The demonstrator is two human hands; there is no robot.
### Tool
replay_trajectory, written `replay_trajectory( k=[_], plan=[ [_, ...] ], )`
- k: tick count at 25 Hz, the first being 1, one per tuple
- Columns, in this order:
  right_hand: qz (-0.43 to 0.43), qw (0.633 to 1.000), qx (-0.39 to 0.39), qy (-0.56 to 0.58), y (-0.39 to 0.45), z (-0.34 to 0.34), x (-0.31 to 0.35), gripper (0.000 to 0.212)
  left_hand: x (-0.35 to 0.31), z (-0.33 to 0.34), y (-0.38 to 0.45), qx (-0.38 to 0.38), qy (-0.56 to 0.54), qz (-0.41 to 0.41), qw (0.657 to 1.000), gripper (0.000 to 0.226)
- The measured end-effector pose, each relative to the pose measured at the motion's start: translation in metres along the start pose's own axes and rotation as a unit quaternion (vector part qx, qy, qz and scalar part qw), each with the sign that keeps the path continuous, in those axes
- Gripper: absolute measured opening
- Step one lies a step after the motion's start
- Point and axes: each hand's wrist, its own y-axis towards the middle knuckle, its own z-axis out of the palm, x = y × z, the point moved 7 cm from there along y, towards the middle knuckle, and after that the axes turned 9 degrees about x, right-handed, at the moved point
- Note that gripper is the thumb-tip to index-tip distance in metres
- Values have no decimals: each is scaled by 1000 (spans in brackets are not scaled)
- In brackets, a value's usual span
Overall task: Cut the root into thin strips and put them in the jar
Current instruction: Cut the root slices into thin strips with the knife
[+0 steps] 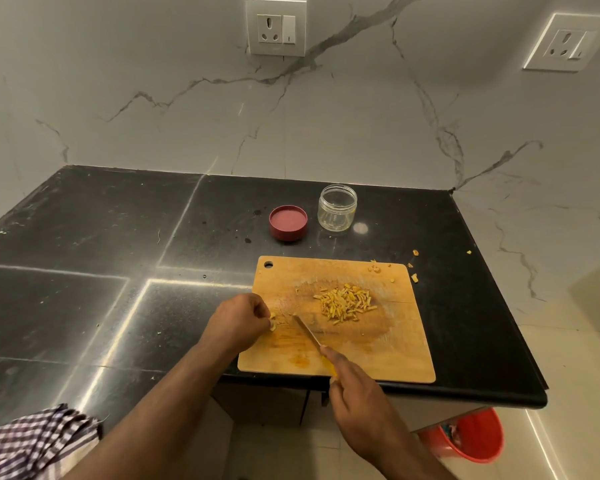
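Plainly unlabelled jar [337, 208]; right hand [355, 393] grips knife [307, 330].

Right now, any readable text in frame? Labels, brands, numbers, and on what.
None readable.
Wall socket plate: a faint mark under the socket holes, too small to read.
Second socket plate: no legible marking.
Glass jar: no label visible.
Red lid: plain as seen, no print.
Cutting board: stains and cut marks only.
Knife: nothing legible on the blade.
Red bucket: no print visible.
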Motion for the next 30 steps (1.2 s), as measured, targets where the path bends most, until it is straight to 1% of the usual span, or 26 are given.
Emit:
replay_trajectory(
  k=[4, 8, 12, 15, 19, 21, 23, 26, 30],
  plan=[
    [48, 996, -70, 24, -4, -17, -17, 52, -1, 4, -5, -20, 46, -13, 999, 13],
    [23, 998, -46, 28, -5, -11, -8, 51, -6, 7, -5, 4, 53, 1, 999, 10],
    [29, 997, -47, 47, -5, -9, -9, 49, -22, 5, -7, 6, 9, 42, 999, 8],
    [38, 996, -52, 54, -6, -11, -10, 48, -41, 11, -2, 17, -3, 72, 997, 13],
    [43, 996, -54, 63, -7, -13, -8, 49, -60, 19, 14, 31, 33, 98, 994, 21],
    [43, 996, -57, 60, -8, -14, -6, 49, -63, 20, 17, 21, 45, 102, 994, 26],
    [46, 996, -62, 52, -11, -16, -5, 50, -59, 17, 16, -11, 45, 94, 995, 28],
    [40, 997, -57, 34, -12, -15, 2, 51, -53, 19, 12, -28, 54, 82, 995, 25],
    [32, 999, -43, 1, -8, -12, 16, 53, -55, 25, 8, -55, 77, 92, 991, 20]
  ],
)
